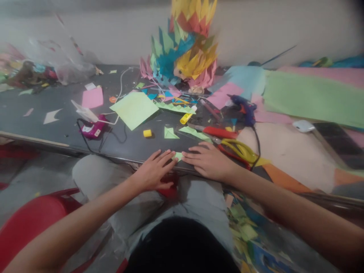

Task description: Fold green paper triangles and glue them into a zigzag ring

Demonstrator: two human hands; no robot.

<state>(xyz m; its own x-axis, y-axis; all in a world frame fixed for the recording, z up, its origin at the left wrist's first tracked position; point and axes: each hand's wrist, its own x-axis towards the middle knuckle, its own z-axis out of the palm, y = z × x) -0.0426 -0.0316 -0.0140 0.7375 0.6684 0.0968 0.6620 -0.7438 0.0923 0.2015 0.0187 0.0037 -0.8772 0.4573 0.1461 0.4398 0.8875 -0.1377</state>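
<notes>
Both my hands rest at the near edge of a dark table [42, 121]. My left hand [153, 170] and my right hand [207, 161] lie flat with fingers stretched out, their fingertips pressing a small light green folded paper piece [178, 155] between them. Just behind lie another green folded triangle [170, 133], a small yellow block [147, 133] and a yellow glue stick [186, 117]. To the right of my right hand are red-handled [220, 132] and yellow-handled scissors [241, 149].
A tall sculpture of folded coloured paper [184, 49] stands at the back. A green sheet [134, 109], a pink sheet [92, 98], a blue glue gun [246, 108], a magenta device with cables [92, 129] and large paper sheets [309, 94] lie around. A red chair [31, 223] is at lower left.
</notes>
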